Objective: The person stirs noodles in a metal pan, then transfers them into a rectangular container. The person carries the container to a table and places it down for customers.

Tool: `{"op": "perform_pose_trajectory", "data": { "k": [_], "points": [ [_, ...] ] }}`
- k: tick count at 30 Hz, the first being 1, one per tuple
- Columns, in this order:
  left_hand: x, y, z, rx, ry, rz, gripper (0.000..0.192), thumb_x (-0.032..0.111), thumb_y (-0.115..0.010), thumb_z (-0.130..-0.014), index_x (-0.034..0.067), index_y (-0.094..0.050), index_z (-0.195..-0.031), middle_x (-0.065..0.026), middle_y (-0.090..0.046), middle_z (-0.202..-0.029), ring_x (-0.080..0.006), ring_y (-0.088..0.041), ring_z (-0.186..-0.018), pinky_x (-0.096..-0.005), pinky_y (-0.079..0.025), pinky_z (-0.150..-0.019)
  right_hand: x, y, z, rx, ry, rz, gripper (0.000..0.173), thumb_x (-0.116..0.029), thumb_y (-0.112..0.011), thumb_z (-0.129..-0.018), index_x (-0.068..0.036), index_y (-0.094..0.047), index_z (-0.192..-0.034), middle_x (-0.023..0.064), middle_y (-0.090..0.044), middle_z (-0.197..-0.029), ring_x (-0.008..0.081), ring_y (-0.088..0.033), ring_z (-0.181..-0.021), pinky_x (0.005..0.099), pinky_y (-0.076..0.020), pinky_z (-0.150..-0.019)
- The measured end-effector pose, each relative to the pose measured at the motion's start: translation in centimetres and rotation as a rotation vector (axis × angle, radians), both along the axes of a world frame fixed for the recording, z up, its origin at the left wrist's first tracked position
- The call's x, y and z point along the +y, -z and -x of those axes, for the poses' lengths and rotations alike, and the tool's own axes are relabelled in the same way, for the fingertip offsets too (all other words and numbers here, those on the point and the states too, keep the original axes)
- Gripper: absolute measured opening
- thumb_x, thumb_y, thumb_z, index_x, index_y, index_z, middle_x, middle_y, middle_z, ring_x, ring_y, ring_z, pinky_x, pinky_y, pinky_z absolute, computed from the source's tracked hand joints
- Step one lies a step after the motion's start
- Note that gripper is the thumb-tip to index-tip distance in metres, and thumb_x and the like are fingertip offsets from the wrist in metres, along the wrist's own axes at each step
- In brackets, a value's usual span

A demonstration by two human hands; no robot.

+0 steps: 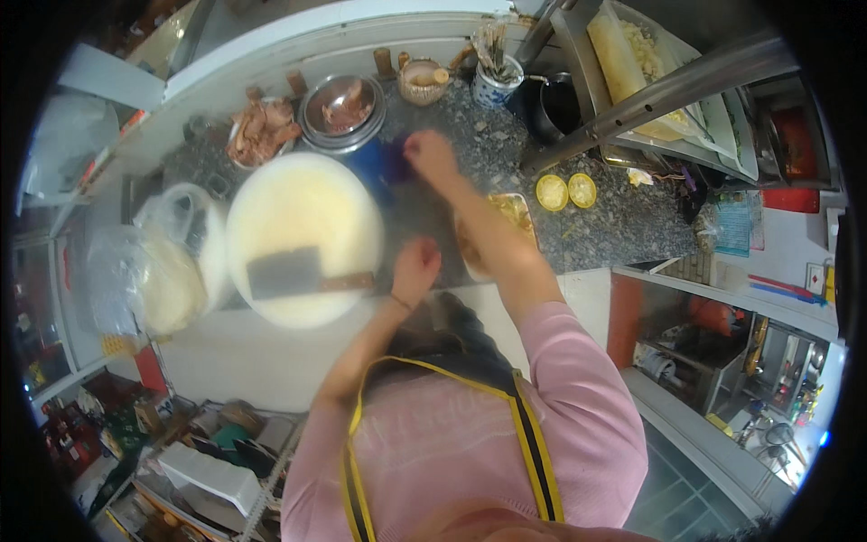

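My right hand point(431, 157) reaches over the dark speckled stone counter point(484, 135), fingers curled at the edge of a blurred blue and purple cloth point(379, 162). Motion blur hides the cloth's exact shape. Nearer my body, my left hand point(416, 265) hovers by the counter's front edge with its fingers curled in; whether anything is inside cannot be seen. Left of both hands is a thick round white cutting board point(305, 203). A cleaver point(284, 272) lies flat across its near part, its wooden handle pointing right. Under my right forearm, a tray of food point(509, 210) is partly hidden.
Stacked metal bowls point(342, 112) and a bowl of meat pieces point(264, 132) stand behind the board. A blue-and-white pot of skewers point(498, 81) is at the back. Two small yellow dishes point(552, 192) sit right, below a metal post point(657, 101). Plastic bags point(156, 271) crowd the left.
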State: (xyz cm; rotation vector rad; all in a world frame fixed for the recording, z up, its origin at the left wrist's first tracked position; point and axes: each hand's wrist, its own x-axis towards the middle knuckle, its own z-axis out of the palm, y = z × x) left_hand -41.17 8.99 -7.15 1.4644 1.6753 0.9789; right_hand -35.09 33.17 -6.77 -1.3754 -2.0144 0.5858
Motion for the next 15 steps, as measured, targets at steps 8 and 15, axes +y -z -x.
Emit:
{"op": "perform_pose_trajectory", "data": {
  "k": [8,15],
  "points": [
    [-2.2,5.1,-4.8,-0.55,-0.018,0.825,0.037,0.005,-0.067,-0.087,0.001,-0.055,-0.122,-0.0093,-0.068,-0.086,-0.0216,-0.069,-0.071,-0.0335,-0.056,-0.058,-5.1,-3.7,-19.3,0.057,0.288,0.233,0.016,-0.022,-0.07,-0.086,-0.009,-0.075,-0.094,0.0135,-0.073,-0.084,0.0301,-0.071,-0.08,0.0381,-0.055,-0.072],
    [-3.1,5.6,-7.9,-0.853,-0.218,0.784,0.037,-0.002,-0.065,-0.084,-0.007,-0.053,-0.119,-0.0147,-0.067,-0.091,-0.0303,-0.072,-0.08,-0.0395,-0.062,-0.067,-6.5,0.3,-25.7,-0.343,0.36,0.288,0.022,-0.03,-0.065,-0.09,-0.012,-0.075,-0.098,0.0166,-0.072,-0.091,0.0362,-0.069,-0.087,0.0454,-0.0542,-0.077]
  ]
}}
